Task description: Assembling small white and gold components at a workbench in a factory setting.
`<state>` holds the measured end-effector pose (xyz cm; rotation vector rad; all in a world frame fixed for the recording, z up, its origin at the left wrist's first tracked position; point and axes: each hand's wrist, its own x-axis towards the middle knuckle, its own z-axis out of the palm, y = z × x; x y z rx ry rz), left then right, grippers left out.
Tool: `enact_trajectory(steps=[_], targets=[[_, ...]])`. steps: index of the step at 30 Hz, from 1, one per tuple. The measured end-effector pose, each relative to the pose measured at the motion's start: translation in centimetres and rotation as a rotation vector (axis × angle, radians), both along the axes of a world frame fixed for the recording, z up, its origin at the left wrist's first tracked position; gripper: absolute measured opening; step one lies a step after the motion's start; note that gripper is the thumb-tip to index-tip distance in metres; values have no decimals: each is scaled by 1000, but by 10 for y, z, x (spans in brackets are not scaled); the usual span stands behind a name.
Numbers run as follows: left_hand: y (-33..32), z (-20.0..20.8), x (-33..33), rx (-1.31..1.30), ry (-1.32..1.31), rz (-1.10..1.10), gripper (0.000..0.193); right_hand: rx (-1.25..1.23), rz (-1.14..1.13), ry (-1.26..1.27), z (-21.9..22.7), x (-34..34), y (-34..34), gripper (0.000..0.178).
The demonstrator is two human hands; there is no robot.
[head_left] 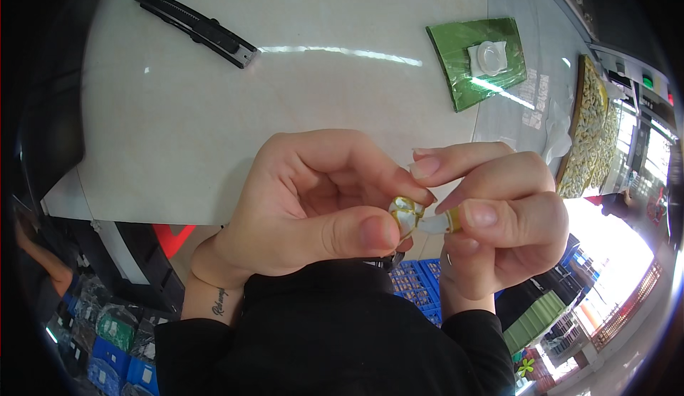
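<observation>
Nearest, two bare hands extend from a black garment (320, 332). The grip of the left hand (285, 207) pinches a small yellow-and-white piece (405, 216) between thumb and forefinger. The grip of the right hand (513, 214) grasps the yellow end of a short white strip (433, 223) between thumb and fingers, its forefinger raised. The strip bridges the space between the hands, its left end meeting the piece (whether the two are joined cannot be told). Both appear above the near edge of a pale, glossy bench (320, 97).

Farther back, at the right, a flat green packet (456, 58) carries a clear round disc (491, 58) on a white square; at the left, well apart from it, a black utility knife (199, 28) lies aslant. Beyond the right side, a shallow tray holds many small pale-and-yellow pieces (595, 132). In the background, at lower right, stands a green crate (538, 321); at far left, another person's arm (46, 261).
</observation>
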<state>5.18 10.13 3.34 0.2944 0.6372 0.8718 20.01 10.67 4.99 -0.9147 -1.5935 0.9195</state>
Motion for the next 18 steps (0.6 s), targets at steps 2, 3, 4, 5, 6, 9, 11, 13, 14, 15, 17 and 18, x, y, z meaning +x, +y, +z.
enact_trajectory(steps=[2,3,4,5,6,9,11,13,14,15,17,18], targets=[[0,1,0,1,-2,7,46,10,21,30,0,3,2,17],[0,1,0,2,2,4,46,11,21,30,0,2,1,17],[0,1,0,4,7,0,46,11,16,29,0,1,0,16],[0,-3,-2,4,7,1,46,11,12,28,0,1,0,16],[-1,-10,-6,77,-104,-28,33,11,11,28,-1,1,0,16],[-2,-15,-7,161,-201,-54,20,57,47,-11,-1,5,2,16],[-2,-14,-7,170,-185,-49,19,36,90,-51,2,6,3,17],[-1,-14,-7,161,-188,-65,17,23,57,-76,4,3,1,18],[-1,-15,-7,160,-188,-64,17,11,24,-101,5,2,0,19],[-1,-15,-7,153,-187,-61,16,10,24,-102,5,0,-2,19],[-1,-15,-7,146,-187,-57,16,21,-30,-161,6,-1,-4,23],[-1,-15,-8,145,-186,-60,15,20,-28,-160,6,-1,-4,23]])
